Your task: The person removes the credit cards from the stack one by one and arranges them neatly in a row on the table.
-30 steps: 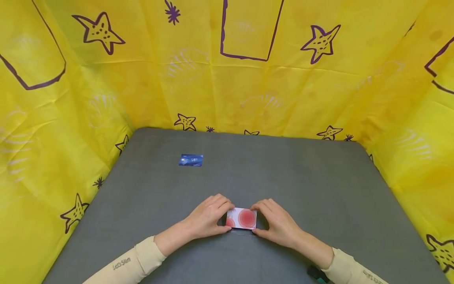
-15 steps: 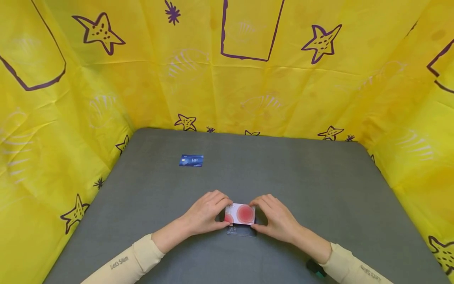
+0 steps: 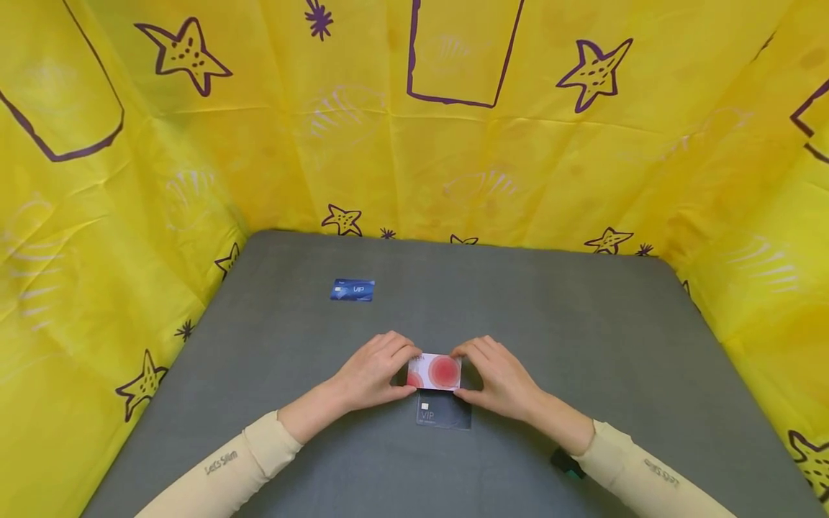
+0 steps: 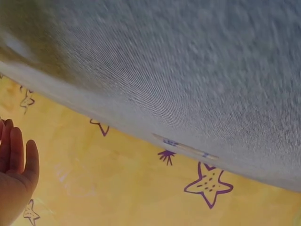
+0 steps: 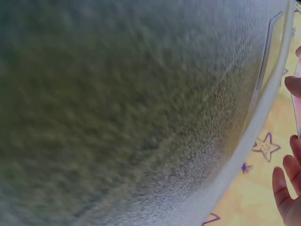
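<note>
A white card with red circles (image 3: 435, 372) is held up between both hands in the head view. My left hand (image 3: 378, 370) pinches its left end between thumb and fingers. At the opposite end, my right hand (image 3: 499, 378) pinches it the same way. Just below it on the table lies a dark VIP card (image 3: 444, 411) with a chip, its upper edge overlapped by the held card. In the right wrist view a pink sliver of the white card (image 5: 297, 110) shows at the right edge, by the fingers. The left wrist view catches only some fingers.
Farther back on the grey table (image 3: 550, 309) lies a blue VIP card (image 3: 352, 290), left of centre. A small black and green object (image 3: 567, 464) sits by the right sleeve, partly hidden. Yellow patterned cloth (image 3: 440, 158) surrounds the back and sides.
Both hands have moved the white card away from the body, a little up in the head view. The dark VIP card beneath, nearly all covered before, now shows mostly.
</note>
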The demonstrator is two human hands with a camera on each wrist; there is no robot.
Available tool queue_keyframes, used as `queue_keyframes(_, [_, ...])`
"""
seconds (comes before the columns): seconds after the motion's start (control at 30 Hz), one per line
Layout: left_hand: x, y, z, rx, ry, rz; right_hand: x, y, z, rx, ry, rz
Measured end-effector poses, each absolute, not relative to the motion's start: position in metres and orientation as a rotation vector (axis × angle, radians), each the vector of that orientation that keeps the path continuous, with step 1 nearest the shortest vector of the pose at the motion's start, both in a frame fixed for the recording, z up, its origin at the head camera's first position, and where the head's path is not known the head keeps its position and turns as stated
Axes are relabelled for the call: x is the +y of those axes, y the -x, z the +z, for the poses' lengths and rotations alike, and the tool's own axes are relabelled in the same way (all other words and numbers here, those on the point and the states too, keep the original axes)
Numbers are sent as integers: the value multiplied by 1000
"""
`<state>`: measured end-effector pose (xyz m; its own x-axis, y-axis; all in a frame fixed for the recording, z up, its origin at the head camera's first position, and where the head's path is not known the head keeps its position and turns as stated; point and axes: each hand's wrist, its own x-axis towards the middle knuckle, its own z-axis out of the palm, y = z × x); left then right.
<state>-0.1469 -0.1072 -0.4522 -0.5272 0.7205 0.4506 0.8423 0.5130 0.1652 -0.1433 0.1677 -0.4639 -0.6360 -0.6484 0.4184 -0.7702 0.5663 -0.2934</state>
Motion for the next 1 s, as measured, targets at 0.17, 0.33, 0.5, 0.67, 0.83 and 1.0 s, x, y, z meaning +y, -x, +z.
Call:
queue_keyframes(0.17, [-109,156,-452,-2463,1284,-517,165,153,-463,-2547,-1172,662])
queue_keyframes(0.33, [-111,163,-453,-2489,1272,-515,163,161,-462,-2569,-1164,656])
queue_keyframes(0.5, [-114,169,-455,-2516,1257,-523,160,169,-462,-2605,-1157,644])
queue_keyframes(0.67, [-116,176,-457,-2498,1254,-544,156,176,-463,-2600,-1161,646])
queue_keyframes(0.83, [-118,184,-459,-2502,1248,-564,153,184,-464,-2582,-1175,660])
queue_keyframes(1.0, [-122,190,-460,-2558,1221,-548,148,192,-465,-2583,-1183,670])
